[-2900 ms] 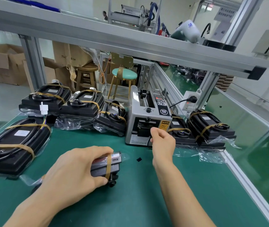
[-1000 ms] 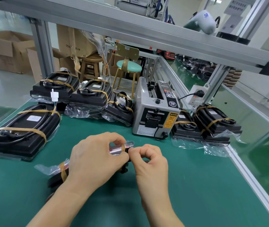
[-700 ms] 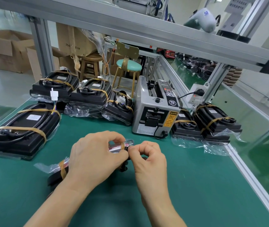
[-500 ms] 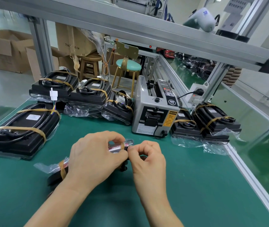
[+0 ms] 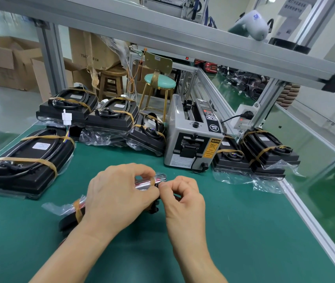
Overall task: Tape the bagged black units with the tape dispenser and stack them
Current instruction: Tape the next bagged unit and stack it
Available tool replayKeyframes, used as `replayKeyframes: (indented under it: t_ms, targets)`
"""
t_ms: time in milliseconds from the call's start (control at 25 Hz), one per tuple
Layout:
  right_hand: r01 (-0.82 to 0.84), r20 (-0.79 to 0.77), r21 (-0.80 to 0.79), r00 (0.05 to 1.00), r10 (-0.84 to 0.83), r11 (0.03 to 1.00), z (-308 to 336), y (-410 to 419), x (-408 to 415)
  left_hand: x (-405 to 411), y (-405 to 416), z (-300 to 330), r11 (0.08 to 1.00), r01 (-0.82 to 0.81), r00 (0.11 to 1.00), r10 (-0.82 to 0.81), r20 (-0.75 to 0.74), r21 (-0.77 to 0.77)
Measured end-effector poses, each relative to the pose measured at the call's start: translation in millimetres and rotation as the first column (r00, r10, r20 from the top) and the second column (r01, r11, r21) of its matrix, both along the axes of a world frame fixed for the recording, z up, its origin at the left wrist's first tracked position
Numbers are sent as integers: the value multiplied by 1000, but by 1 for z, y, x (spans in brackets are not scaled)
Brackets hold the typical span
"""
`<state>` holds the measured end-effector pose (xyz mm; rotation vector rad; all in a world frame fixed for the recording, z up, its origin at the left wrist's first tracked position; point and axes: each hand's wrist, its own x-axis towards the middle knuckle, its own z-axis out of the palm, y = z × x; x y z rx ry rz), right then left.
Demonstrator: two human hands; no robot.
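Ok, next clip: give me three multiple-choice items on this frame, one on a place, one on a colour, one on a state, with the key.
1. Where does the tape dispenser stand?
A. At the mat's far edge, between groups of taped units
B. On the overhead shelf
C. Under the left hand

2. What colour is the mat?
A. Grey
B. Green
C. Blue

3. What is the left hand doing?
A. Resting flat on the mat
B. Reaching to the dispenser
C. Gripping the bagged unit

Key: 1 A, the dispenser stands on the mat with taped units on either side of it. 2 B, the work surface is green all over. 3 C, the left hand's fingers curl round the unit while the right hand pinches at its end by the tape band.
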<state>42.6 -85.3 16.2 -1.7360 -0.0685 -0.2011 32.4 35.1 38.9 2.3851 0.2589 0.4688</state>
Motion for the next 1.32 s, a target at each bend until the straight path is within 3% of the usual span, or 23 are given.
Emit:
replayKeyframes:
  t_ms: [520, 680, 800, 920, 1160, 1240, 1320]
  targets:
    - [99, -15, -32, 995, -99, 995, -4, 4, -2, -1, 1, 2, 998, 45, 999, -46, -9, -38]
    - [126, -117, 134, 987, -110, 983, -11, 3, 3, -1, 0, 3, 998, 43, 999, -44, -20, -45]
    - [47, -70, 184, 997, -35, 982, -11, 1, 0, -1, 1, 2, 997, 52, 998, -53, -15, -49]
    - [-42, -9, 133, 999, 43, 990, -11, 0, 1, 0, 3, 2, 996, 73, 997, -74, -24, -46]
    - [-139, -85, 197, 984, 158, 971, -12, -6, 9, 0, 5, 6, 985, 147, 989, -148, -5, -85]
    - [-193, -77, 97, 977, 201, 976, -10, -8, 14, -1, 11, 4, 977, 208, 978, -209, -16, -39]
    - [-246, -112, 39, 962, 249, 968, -7, -12, 23, -2, 14, 2, 950, 289, 956, -278, -94, 121]
